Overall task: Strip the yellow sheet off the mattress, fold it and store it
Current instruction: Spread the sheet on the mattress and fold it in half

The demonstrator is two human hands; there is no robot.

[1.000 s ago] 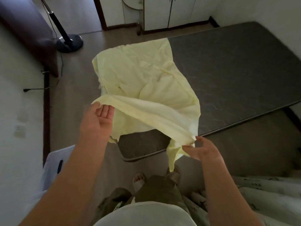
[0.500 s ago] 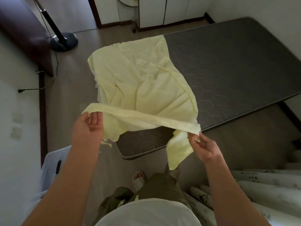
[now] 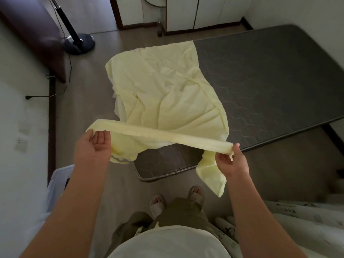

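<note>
- The left hand holds one end of a taut hem of the sheet: the cloth edge runs over the fingertips, palm turned up, fingers loosely curled under it.
- The right hand pinches the other end of that hem between thumb and fingers, with a loose corner of cloth hanging down below the hand.
- Between the hands the hem is stretched as a flat band, raised above the near end of the mattress.
- Beyond the band the rest of the sheet lies crumpled over the mattress's near left part and spills off its left edge toward the floor.
- The right and far parts of the mattress are bare, dark grey with a hexagon quilting.
- The mattress lies flat on the floor; its near rounded corner shows just under the band.
- The person's sandalled feet stand just short of that corner.
- To the far left a fan base stands on the floor, well apart from the sheet.
- White cupboard doors line the far wall.
- Pale patterned bedding lies at the lower right, beside the right forearm.
</note>
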